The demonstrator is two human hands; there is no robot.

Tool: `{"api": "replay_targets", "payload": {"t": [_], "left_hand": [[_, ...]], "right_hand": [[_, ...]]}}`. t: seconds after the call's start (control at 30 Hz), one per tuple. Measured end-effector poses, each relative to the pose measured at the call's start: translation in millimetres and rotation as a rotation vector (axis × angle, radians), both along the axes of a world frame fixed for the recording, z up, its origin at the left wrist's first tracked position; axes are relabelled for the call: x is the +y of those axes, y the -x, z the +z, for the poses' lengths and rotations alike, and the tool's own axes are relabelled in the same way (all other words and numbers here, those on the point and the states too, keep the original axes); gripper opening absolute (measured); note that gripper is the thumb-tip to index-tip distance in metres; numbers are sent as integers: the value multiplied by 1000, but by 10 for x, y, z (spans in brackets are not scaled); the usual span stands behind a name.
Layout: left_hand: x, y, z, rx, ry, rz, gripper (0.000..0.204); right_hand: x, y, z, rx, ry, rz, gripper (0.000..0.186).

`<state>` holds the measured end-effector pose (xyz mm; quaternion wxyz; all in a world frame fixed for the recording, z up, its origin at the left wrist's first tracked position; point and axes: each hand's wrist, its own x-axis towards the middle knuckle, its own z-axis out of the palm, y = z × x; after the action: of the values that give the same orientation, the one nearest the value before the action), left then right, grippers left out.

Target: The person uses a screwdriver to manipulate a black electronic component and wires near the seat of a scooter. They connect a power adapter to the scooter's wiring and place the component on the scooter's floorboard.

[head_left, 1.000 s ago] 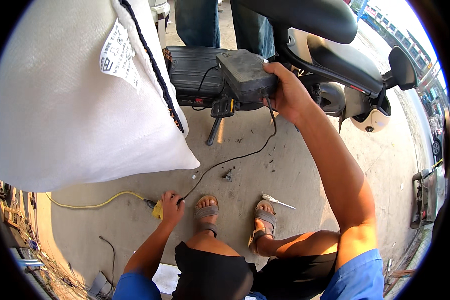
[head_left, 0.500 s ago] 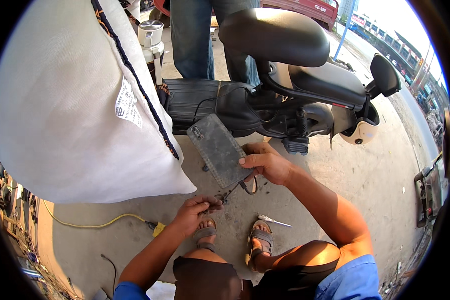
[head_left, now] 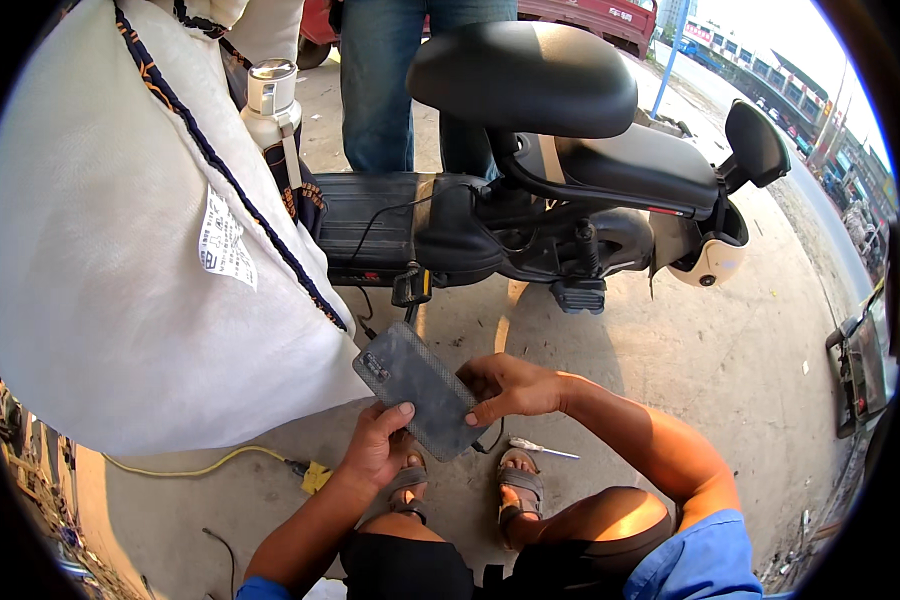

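A dark flat rectangular box (head_left: 418,392) with speckled borders lies tilted between my hands, above the ground. My right hand (head_left: 515,387) grips its right edge, with the thumb on the upper face. At the lower left edge, my left hand (head_left: 375,446) is closed around the box, thumb on top and fingers partly hidden beneath. A black cable (head_left: 492,436) shows at the box's near end. Near its far corner, another black cable (head_left: 365,312) hangs from the scooter; whether it joins the box I cannot tell.
A black electric scooter (head_left: 460,232) stands ahead, with a pale helmet (head_left: 708,262) at right. A white padded cover (head_left: 120,320) fills the left side. A screwdriver (head_left: 542,448) and a yellow cord (head_left: 200,466) lie on the ground. Another person's legs (head_left: 380,90) are behind the scooter.
The box has come down toward me. My left hand has moved from the cable below to the box's lower left edge. My right hand has come nearer, still gripping the box.
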<state>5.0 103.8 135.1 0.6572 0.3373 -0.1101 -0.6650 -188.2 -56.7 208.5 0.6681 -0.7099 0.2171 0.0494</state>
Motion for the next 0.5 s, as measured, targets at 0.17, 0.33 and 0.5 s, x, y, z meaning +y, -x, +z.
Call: {"api": "replay_targets", "payload": {"t": [0.17,0.33,0.5], "left_hand": [[120,-83,-60,70,-76,16,36],[177,-54,-64,97,-112,15,35],[268,-114,-86,46,-139,-28,38]], "right_hand": [[-502,-206,238,132,592,94,34],[-1619,-571,83,-4,1614,-369,26],[-2180,-1147,-165,150,1995,-440,28]]}}
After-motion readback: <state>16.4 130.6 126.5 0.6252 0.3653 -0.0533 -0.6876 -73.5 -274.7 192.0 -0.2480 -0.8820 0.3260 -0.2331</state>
